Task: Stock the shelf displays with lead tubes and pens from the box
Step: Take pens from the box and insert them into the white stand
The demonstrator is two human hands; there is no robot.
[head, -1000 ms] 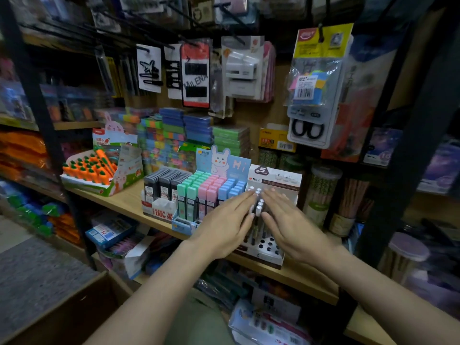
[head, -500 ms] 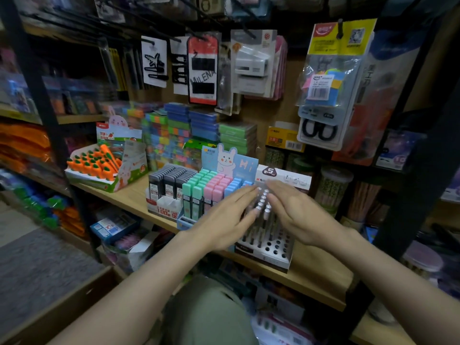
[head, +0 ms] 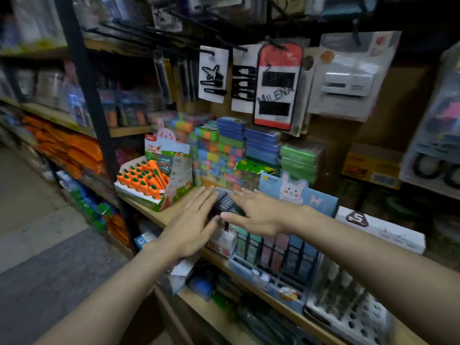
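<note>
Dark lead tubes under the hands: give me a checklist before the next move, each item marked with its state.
1. Both hands free of stock: ok; left hand and right hand lie flat, fingers straight.
2. Hands on the right display: ok; both flank the dark lead tubes.
3. Tubes seated level: cannot tell, blurred and partly covered.
4. Carrot pen box clear of the left hand: ok.
5. Pastel tube rack under the right forearm undisturbed: cannot tell.
</note>
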